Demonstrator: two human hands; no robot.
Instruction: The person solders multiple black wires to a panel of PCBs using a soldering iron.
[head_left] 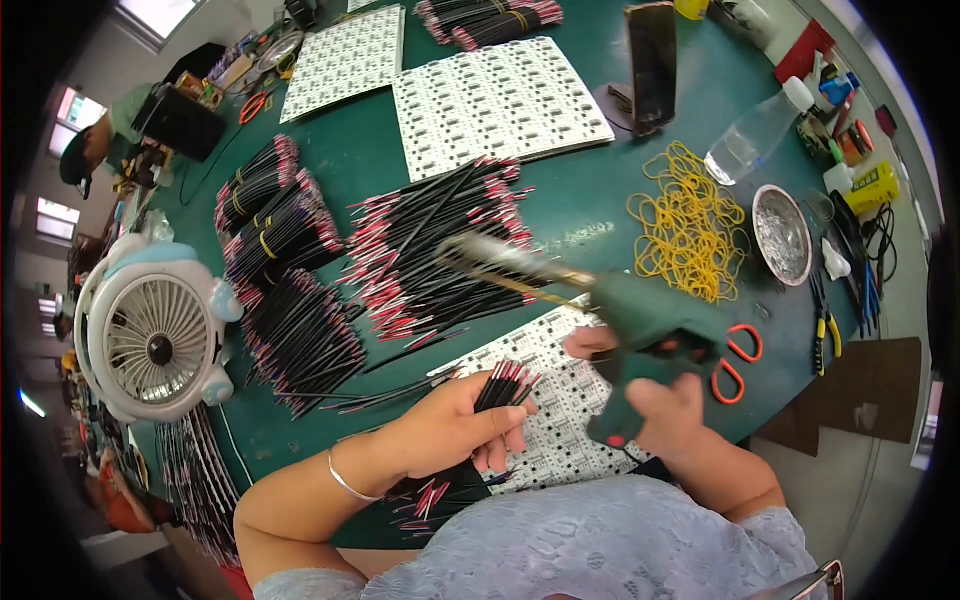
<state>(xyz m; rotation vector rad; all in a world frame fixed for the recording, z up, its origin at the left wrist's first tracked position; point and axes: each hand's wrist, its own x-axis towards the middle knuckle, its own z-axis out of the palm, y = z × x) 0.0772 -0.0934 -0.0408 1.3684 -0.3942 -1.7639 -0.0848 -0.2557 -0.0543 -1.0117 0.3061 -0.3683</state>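
My left hand [460, 422] is closed round a small bundle of black wires [497, 388] with red and white stripped tips, held just above a white circuit board panel [560, 415]. My right hand [665, 412] grips the handle of a green pistol-shaped tool [650, 320]. The tool's long metal nose points left over the loose wires and is smeared by motion, so its exact kind is unclear. A large pile of black wires with red and white ends [440, 250] lies beyond the hands. More cut wires [430, 505] rest near my lap.
Banded wire bundles [275, 225] and a white fan [155, 335] stand left. Circuit board panels [500, 95] lie at the back beside a phone [652, 70]. Yellow rubber bands [685, 225], a metal bowl [782, 235], orange-handled scissors [738, 362], a bottle [760, 130] and pliers [826, 335] are right.
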